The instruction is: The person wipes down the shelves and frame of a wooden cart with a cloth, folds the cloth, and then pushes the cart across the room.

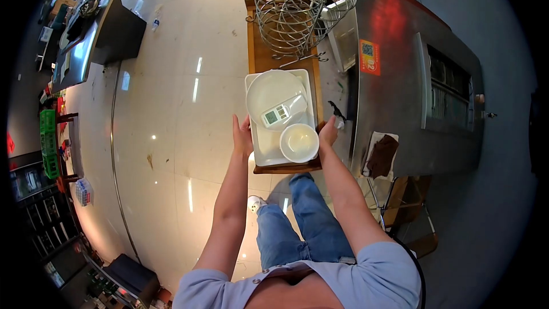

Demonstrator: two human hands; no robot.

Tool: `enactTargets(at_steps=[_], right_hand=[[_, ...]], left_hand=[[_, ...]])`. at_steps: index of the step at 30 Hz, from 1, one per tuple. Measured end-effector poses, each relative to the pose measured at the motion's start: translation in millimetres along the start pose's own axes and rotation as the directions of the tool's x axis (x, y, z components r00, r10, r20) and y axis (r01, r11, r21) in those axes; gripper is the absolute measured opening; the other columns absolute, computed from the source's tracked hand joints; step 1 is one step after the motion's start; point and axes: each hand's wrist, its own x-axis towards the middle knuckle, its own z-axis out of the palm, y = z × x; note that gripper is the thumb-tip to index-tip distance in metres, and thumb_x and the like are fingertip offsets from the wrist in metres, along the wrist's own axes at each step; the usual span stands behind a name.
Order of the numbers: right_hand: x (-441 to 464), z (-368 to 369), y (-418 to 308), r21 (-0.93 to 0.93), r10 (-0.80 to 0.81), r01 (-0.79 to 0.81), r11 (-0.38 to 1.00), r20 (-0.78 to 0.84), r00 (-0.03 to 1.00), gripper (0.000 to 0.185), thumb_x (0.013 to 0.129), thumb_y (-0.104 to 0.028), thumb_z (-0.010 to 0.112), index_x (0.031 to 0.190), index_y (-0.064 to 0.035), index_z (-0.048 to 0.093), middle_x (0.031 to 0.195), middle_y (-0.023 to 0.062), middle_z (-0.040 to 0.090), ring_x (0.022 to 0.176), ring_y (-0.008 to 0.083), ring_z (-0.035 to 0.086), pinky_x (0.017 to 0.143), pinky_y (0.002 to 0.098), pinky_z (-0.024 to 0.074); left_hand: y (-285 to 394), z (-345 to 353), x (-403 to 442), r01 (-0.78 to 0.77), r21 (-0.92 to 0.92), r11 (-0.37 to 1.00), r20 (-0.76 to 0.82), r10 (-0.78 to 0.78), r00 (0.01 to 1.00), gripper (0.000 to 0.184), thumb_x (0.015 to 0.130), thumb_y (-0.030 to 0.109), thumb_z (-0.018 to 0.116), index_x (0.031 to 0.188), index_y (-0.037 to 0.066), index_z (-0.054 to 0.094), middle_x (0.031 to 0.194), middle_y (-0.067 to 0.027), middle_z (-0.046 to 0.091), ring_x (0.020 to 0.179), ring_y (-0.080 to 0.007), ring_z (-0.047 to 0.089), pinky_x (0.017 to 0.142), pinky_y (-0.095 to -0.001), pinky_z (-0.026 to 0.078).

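Observation:
A white rectangular tray (267, 153) is between my two hands, above the near end of a brown wooden surface; I cannot tell whether it rests there or is lifted. My left hand (242, 137) grips its left edge, with some fingers hidden beneath. On the opposite edge, my right hand (327, 133) holds the tray near a bowl. That round white bowl (299, 143) sits in the near right corner. Farther back lies a round white plate (271, 88). Across the plate is a white device (284, 113) with a small digital screen and buttons.
Wire baskets (291, 11) stand on the far part of the wooden surface (255, 40). Close on the right is a steel cabinet (394, 86), with a brown cloth (382, 156) at its near side. A folding chair (409, 206) stands below. Green crates (49, 140) are far left.

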Motion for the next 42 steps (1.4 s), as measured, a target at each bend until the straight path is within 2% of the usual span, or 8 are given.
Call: enactTargets(at_steps=[14,17,19,22,26,29,37,42], right_hand=[[16,3,-26,0.083,0.047,-0.053,0.995,0.069,0.996,0.072,0.088,-0.059,0.036,0.095,0.0069,0.064,0.101,0.0238,0.064,0.098,0.0401,0.058,0.087,0.0433,0.0416],[23,5,-22,0.114,0.044,-0.058,0.992,0.121,0.992,0.071,0.088,-0.059,0.036,0.096,0.0064,0.065,0.101,0.0230,0.064,0.097,0.0392,0.057,0.087,0.0422,0.0416],[28,8,-16,0.143,0.057,-0.078,0.987,0.150,0.987,0.071,0.088,-0.059,0.037,0.097,0.0058,0.065,0.101,0.0226,0.064,0.097,0.0387,0.057,0.086,0.0417,0.0415],[30,10,-12,0.127,0.027,-0.055,0.990,0.212,0.977,0.071,0.089,-0.059,0.034,0.102,0.0037,0.064,0.107,0.0224,0.063,0.103,0.0388,0.055,0.090,0.0421,0.0405],[19,-9,-34,-0.200,0.078,-0.008,0.980,0.344,0.936,0.074,0.090,-0.058,0.027,0.122,0.0032,0.053,0.123,0.0253,0.053,0.117,0.0402,0.048,0.099,0.0439,0.0368],[22,-8,-30,-0.256,-0.120,0.215,0.943,0.340,0.933,0.076,0.091,-0.055,0.028,0.130,0.0092,0.040,0.126,0.0282,0.050,0.117,0.0428,0.047,0.100,0.0445,0.0367],[3,-65,-72,-0.194,-0.326,0.553,0.810,0.636,0.700,0.060,0.091,-0.051,0.036,0.110,0.0009,0.059,0.108,0.0233,0.062,0.103,0.0426,0.056,0.090,0.0450,0.0427],[-28,-168,-103,-0.207,-0.189,0.512,0.834,0.765,0.616,0.045,0.089,-0.042,0.048,0.098,-0.0006,0.061,0.088,0.0061,0.065,0.066,0.0154,0.062,0.058,0.0297,0.0505]], left_hand=[[25,37,43,0.047,0.143,0.989,0.032,-0.052,0.998,0.078,0.090,0.066,0.024,0.136,0.005,0.042,0.124,-0.0086,0.056,0.114,-0.0227,0.051,0.097,-0.0339,0.040],[26,34,47,0.012,0.385,0.923,0.017,-0.020,1.000,0.078,0.088,0.069,0.024,0.142,0.013,0.034,0.132,-0.0060,0.050,0.117,-0.0222,0.048,0.097,-0.0359,0.038],[31,41,40,0.215,0.626,0.750,-0.274,-0.047,0.961,0.086,0.083,0.075,0.028,0.146,0.017,0.024,0.143,-0.0062,0.038,0.130,-0.0239,0.035,0.104,-0.0475,0.026],[37,44,35,0.231,0.698,0.678,-0.257,-0.064,0.964,0.088,0.080,0.078,0.026,0.148,0.025,0.012,0.153,-0.0060,0.018,0.140,-0.0240,0.014,0.106,-0.0596,0.007],[29,22,29,0.150,0.698,0.700,-0.248,0.040,0.968,0.087,0.080,0.078,0.028,0.148,0.026,0.009,0.153,-0.0051,0.017,0.141,-0.0242,0.012,0.106,-0.0596,0.007],[23,40,5,0.087,0.706,0.703,-0.318,0.205,0.926,0.084,0.082,0.074,0.032,0.147,0.026,0.016,0.151,-0.0050,0.023,0.140,-0.0239,0.015,0.106,-0.0603,0.008],[28,86,-77,-0.094,0.824,0.559,-0.088,0.290,0.953,0.072,0.088,0.063,0.037,0.137,0.011,0.040,0.141,-0.0095,0.039,0.132,-0.0246,0.033,0.104,-0.0507,0.021],[40,117,-86,-0.278,0.845,0.457,0.156,0.287,0.945,0.056,0.093,0.049,0.041,0.125,0.005,0.054,0.125,-0.0115,0.055,0.118,-0.0223,0.047,0.095,-0.0378,0.035]])
